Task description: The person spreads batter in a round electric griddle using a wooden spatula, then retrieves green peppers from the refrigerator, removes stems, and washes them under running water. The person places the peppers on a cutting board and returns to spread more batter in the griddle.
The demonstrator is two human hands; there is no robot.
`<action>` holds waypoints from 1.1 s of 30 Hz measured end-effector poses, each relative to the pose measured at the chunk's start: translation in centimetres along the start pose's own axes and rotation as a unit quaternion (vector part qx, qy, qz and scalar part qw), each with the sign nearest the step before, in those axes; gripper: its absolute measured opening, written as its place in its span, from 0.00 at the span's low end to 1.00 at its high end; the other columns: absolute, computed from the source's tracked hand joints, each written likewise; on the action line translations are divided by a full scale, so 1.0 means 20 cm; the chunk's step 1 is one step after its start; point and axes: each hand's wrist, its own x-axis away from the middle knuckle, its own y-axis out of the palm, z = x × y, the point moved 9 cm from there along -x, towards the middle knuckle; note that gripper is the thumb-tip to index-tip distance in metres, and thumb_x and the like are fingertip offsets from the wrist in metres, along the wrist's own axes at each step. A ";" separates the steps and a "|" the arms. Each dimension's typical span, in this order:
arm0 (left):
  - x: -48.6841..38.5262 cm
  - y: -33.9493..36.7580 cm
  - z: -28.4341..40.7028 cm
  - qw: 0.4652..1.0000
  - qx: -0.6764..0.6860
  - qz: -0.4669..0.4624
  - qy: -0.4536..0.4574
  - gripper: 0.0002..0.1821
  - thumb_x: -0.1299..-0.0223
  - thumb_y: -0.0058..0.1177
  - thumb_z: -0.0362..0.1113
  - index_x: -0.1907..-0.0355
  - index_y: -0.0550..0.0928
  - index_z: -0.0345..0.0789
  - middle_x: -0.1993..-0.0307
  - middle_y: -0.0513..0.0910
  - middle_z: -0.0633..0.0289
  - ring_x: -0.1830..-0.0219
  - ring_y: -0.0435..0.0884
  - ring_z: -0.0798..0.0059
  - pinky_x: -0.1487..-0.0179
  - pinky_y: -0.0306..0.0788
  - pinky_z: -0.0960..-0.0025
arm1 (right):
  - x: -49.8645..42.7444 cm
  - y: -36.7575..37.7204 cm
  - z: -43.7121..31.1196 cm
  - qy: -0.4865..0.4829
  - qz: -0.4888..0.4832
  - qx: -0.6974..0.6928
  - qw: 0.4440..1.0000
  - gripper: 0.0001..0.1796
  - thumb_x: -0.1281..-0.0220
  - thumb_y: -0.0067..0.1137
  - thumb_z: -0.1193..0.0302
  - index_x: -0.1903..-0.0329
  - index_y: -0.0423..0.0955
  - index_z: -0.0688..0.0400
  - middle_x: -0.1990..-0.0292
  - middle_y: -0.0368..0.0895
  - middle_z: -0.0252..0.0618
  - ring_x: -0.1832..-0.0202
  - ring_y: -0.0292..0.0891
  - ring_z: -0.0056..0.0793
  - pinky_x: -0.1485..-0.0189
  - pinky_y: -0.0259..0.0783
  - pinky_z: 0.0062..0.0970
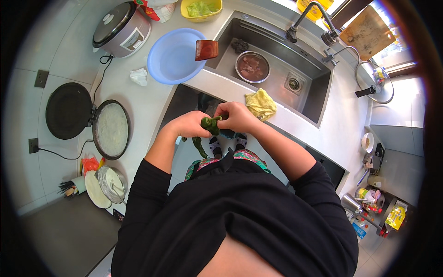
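Both hands meet in front of my body, below the counter's front edge. My left hand (188, 124) holds a dark green pepper (209, 126). From under the same hand hangs a second, long green pepper (199, 147); how it is held is hidden. The bent fingers of my right hand (237, 116) pinch the upper right end of the first pepper. Under my hands a bin-like opening with a dark bag (207, 103) shows in part. A crumpled yellow cloth (261, 104) lies on the sink's front edge, close to my right hand.
A metal bowl of raw meat in liquid (252, 67) sits in the sink (277, 88). Left of it are a blue basin (173, 59), a wooden spatula (207, 50) across its rim, and a rice cooker (121, 34). An opened electric griddle (112, 130) holds a pale flatbread.
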 end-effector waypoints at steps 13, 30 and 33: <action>0.02 0.04 -0.02 0.973 0.208 -0.093 0.037 0.11 0.55 0.66 0.31 0.66 0.85 0.31 0.69 0.85 0.63 0.59 0.83 0.75 0.51 0.74 0.70 | 0.00 0.02 -0.01 -0.017 -0.111 -0.197 0.974 0.12 0.39 0.71 0.74 0.53 0.83 0.62 0.62 0.87 0.31 0.60 0.79 0.16 0.54 0.75 0.20; -0.01 0.11 -0.06 0.940 0.304 -0.153 0.039 0.10 0.56 0.64 0.33 0.69 0.84 0.29 0.68 0.85 0.56 0.49 0.83 0.61 0.45 0.74 0.63 | 0.03 -0.03 -0.11 -0.114 -0.027 -0.031 0.993 0.11 0.44 0.68 0.69 0.58 0.85 0.58 0.71 0.86 0.34 0.68 0.80 0.20 0.58 0.76 0.24; -0.02 0.13 -0.09 0.933 0.322 -0.158 0.030 0.10 0.55 0.64 0.32 0.69 0.84 0.29 0.67 0.85 0.56 0.53 0.83 0.63 0.47 0.75 0.64 | 0.03 -0.02 -0.11 -0.135 0.003 -0.035 0.990 0.10 0.45 0.67 0.71 0.59 0.85 0.58 0.70 0.87 0.36 0.67 0.82 0.21 0.58 0.77 0.27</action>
